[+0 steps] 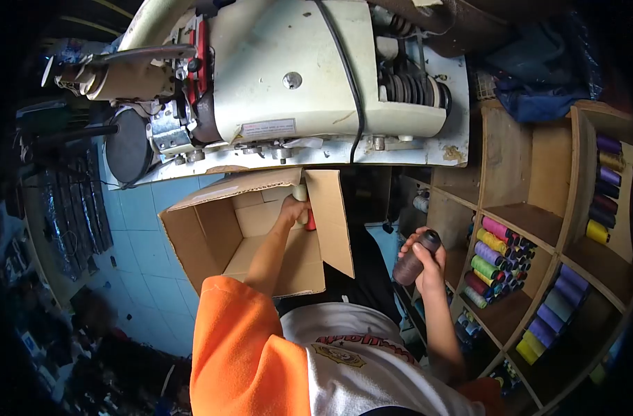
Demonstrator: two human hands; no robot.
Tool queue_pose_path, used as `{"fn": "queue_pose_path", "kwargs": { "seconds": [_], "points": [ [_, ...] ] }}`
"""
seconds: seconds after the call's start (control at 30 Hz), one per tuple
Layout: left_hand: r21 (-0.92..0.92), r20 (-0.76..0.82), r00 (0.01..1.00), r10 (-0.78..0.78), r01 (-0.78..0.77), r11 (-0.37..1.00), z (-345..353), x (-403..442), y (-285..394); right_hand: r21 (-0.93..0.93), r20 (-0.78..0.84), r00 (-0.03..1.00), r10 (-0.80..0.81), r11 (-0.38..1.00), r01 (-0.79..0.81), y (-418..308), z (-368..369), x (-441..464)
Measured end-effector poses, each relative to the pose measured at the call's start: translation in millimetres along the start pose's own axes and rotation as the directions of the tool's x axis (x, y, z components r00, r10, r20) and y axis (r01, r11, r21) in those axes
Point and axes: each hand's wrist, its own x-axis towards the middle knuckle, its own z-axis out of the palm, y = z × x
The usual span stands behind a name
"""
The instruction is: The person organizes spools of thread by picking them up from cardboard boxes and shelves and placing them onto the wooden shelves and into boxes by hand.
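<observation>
My right hand (429,262) is closed around a dark brown thread cone (408,267), its black tip pointing up and to the right. It is held to the right of an open cardboard box (212,239). My left hand (293,210) reaches into the box, its fingers wrapped around a cream thread cone (300,193) near the right-hand inner wall. Just below that hand a red spool (311,221) partly shows. The box is tilted, with one flap (332,225) folded out toward my right side.
A cream industrial sewing machine (289,69) stands on a white table (427,154) ahead. To the right, wooden shelves (528,218) hold several coloured thread cones (493,253) and a row of purple ones (559,305). Blue floor tiles (140,243) show at left.
</observation>
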Motion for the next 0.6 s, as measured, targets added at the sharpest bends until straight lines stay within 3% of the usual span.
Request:
{"fn": "queue_pose_path", "kwargs": {
  "seconds": [0.03, 0.13, 0.17, 0.3, 0.43, 0.5, 0.53, 0.57, 0.6],
  "points": [
    [-0.137, 0.113, 0.986, -0.126, 0.141, 0.981, -6.2, 5.7, -7.3, 0.003, -0.008, 1.000, 0.007, 1.000, -0.007, 0.9, -2.3, -0.5],
    [-0.345, 0.388, 0.914, -0.117, 0.262, 0.901, -7.9, -9.6, 2.9, 0.028, -0.031, 0.999, 0.015, 1.000, -0.014, 2.4, -6.7, 1.3],
    [-0.326, 0.443, 0.890, -0.111, 0.275, 0.904, -7.2, -31.1, 26.4, 0.039, -0.041, 0.999, 0.021, 0.999, -0.019, 1.6, -5.8, 2.0],
    [-0.278, 0.418, 0.906, -0.069, 0.200, 0.940, -3.7, -36.5, 21.6, 0.053, -0.046, 0.999, 0.021, 0.998, -0.019, -1.8, 0.0, 5.5],
    [-0.104, 0.487, 0.872, -0.055, 0.121, 0.987, -21.6, -37.0, 27.7, 0.080, -0.009, 1.000, 0.010, 0.997, -0.009, -0.9, 0.7, 9.3],
    [0.167, 0.390, 0.917, -0.082, 0.017, 0.986, -46.7, -20.8, 21.0, 0.089, -0.010, 1.000, 0.015, 0.996, -0.014, -1.3, 1.5, 10.4],
    [0.303, 0.340, 0.937, -0.083, -0.026, 0.953, -52.2, -16.1, 23.5, 0.087, -0.014, 1.000, 0.015, 0.996, -0.014, -1.2, 1.2, 10.6],
    [0.621, 0.170, 0.985, 0.008, -0.114, 0.776, -53.1, -45.1, 63.6, 0.083, -0.020, 1.000, 0.016, 0.996, -0.015, -0.9, 0.3, 10.2],
    [0.716, 0.130, 0.990, 0.051, -0.129, 0.686, -56.4, -42.9, 65.0, 0.080, -0.026, 1.000, 0.017, 0.997, -0.015, -0.6, -0.8, 9.9]
  ]
}}
